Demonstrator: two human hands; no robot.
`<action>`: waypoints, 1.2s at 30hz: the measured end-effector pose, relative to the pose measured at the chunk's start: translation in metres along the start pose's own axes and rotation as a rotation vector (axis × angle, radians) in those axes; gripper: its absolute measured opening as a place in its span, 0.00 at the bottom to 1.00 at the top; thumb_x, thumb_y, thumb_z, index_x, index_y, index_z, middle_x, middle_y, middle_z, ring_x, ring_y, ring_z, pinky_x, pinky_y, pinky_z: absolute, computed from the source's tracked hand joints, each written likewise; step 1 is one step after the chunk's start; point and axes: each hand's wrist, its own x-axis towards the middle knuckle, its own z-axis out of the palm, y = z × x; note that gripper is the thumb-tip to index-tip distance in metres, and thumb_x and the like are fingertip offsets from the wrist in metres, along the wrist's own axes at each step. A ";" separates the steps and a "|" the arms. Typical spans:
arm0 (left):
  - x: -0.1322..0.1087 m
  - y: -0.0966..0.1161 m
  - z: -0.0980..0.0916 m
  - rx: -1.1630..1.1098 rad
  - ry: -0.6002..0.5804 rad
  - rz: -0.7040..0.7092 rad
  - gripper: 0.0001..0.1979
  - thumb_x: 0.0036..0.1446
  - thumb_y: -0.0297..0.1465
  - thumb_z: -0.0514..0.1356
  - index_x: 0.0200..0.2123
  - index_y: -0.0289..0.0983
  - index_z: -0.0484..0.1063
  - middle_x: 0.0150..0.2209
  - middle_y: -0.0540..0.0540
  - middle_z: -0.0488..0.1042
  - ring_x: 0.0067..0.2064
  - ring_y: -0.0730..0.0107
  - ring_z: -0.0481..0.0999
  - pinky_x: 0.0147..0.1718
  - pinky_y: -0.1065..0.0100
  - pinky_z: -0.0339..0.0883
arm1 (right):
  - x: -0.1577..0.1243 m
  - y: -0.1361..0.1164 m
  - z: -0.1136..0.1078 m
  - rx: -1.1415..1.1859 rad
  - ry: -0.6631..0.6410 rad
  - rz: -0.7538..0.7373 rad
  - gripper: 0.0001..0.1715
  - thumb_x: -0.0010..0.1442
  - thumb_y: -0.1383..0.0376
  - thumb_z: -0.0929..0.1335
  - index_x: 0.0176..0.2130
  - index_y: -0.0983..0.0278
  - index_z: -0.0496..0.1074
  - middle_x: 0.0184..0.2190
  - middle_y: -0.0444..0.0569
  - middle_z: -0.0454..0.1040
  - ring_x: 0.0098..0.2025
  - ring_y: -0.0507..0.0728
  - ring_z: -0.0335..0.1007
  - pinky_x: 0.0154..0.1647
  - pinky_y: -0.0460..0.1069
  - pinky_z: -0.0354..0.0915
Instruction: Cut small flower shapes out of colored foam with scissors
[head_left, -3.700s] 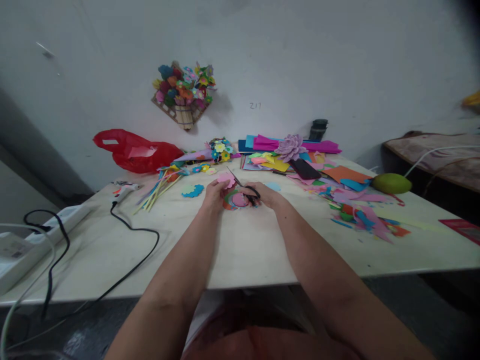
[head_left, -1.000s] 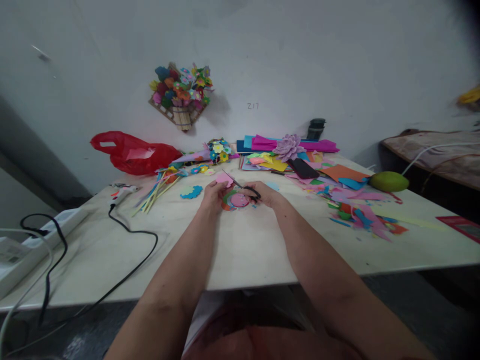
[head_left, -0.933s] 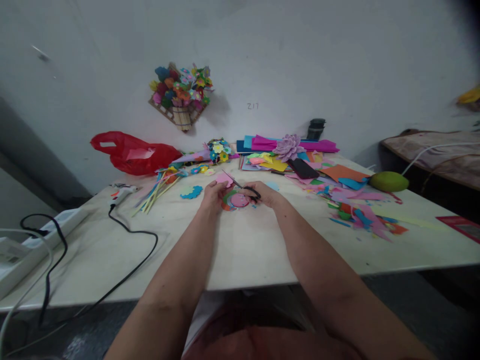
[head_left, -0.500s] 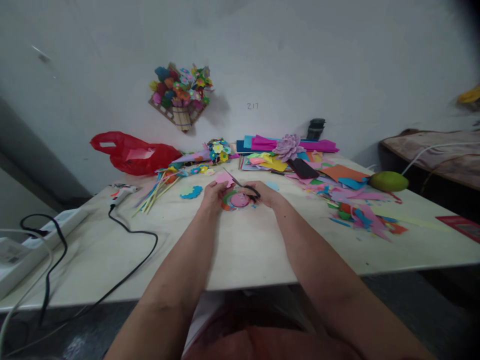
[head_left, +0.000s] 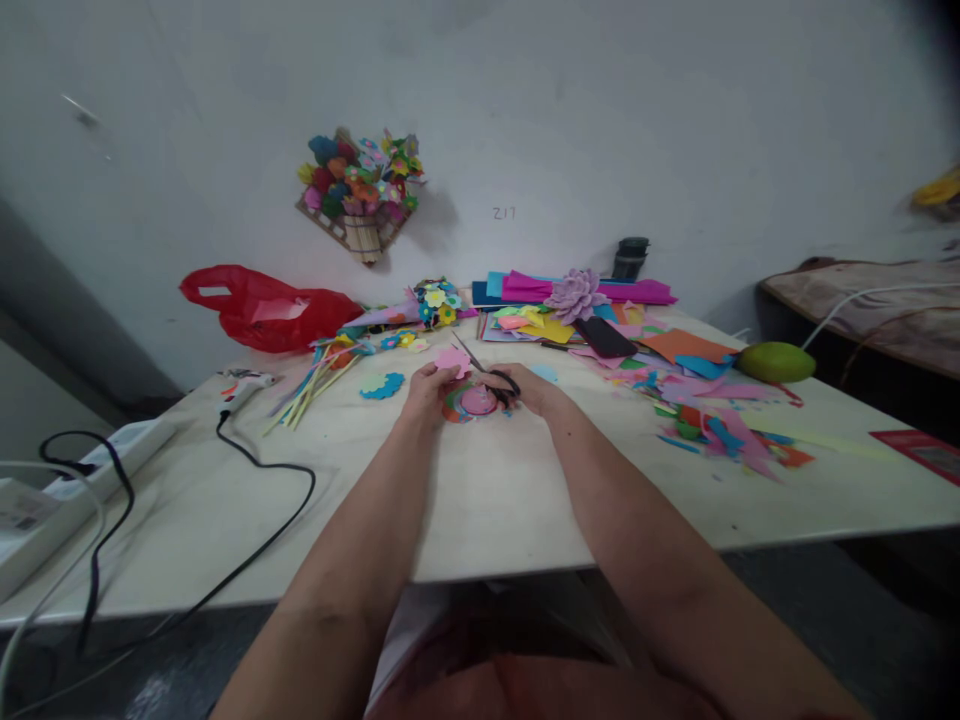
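Note:
Pinched in my left hand [head_left: 429,388] is a small piece of pink paper [head_left: 453,360] with a scalloped edge. My right hand [head_left: 528,388] is closed on the black handles of a pair of scissors [head_left: 507,385], whose blades point up and left beside the pink paper. Below and between the hands lies a round, colourful roll or disc [head_left: 474,403] with a pink middle, partly covered by the fingers. To the left of my left hand, blue and pale green scalloped paper pieces [head_left: 384,385] rest on the table.
A glue gun [head_left: 244,388] with a black cord lies at the left, near a power strip [head_left: 112,460] and a red plastic bag [head_left: 262,305]. Paper scraps [head_left: 720,425], a phone [head_left: 606,337] and a green mango [head_left: 776,362] are on the right. Paper flowers [head_left: 437,300] stand behind.
The pink paper has turned in my left hand and its scalloped edge shows more. The scissors have shifted slightly, with their blades now at the paper's right side.

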 end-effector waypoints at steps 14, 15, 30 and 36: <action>-0.001 0.000 0.002 -0.004 0.005 -0.004 0.11 0.34 0.21 0.66 0.26 0.33 0.70 0.25 0.46 0.75 0.28 0.71 0.76 0.33 0.70 0.71 | 0.001 -0.001 0.001 -0.010 0.025 0.015 0.15 0.55 0.57 0.67 0.28 0.67 0.65 0.17 0.42 0.67 0.14 0.45 0.58 0.10 0.41 0.48; -0.001 0.000 0.002 -0.002 0.002 -0.005 0.11 0.35 0.21 0.66 0.26 0.33 0.71 0.25 0.46 0.75 0.27 0.71 0.76 0.33 0.71 0.71 | 0.001 -0.001 0.001 -0.012 0.029 0.018 0.15 0.54 0.57 0.67 0.28 0.67 0.65 0.17 0.42 0.67 0.14 0.45 0.58 0.10 0.41 0.48; 0.001 -0.002 -0.001 -0.001 -0.034 0.025 0.11 0.34 0.22 0.67 0.26 0.33 0.72 0.26 0.46 0.76 0.28 0.72 0.76 0.33 0.70 0.71 | 0.006 0.007 0.000 -0.012 0.039 0.003 0.17 0.54 0.55 0.68 0.28 0.67 0.65 0.17 0.42 0.66 0.14 0.45 0.58 0.10 0.41 0.47; 0.001 -0.001 0.000 -0.002 -0.034 0.012 0.11 0.33 0.23 0.67 0.25 0.33 0.72 0.25 0.46 0.76 0.27 0.72 0.75 0.31 0.71 0.71 | 0.005 0.004 0.001 -0.032 0.045 -0.003 0.17 0.53 0.55 0.68 0.27 0.67 0.65 0.16 0.41 0.65 0.14 0.45 0.58 0.10 0.41 0.47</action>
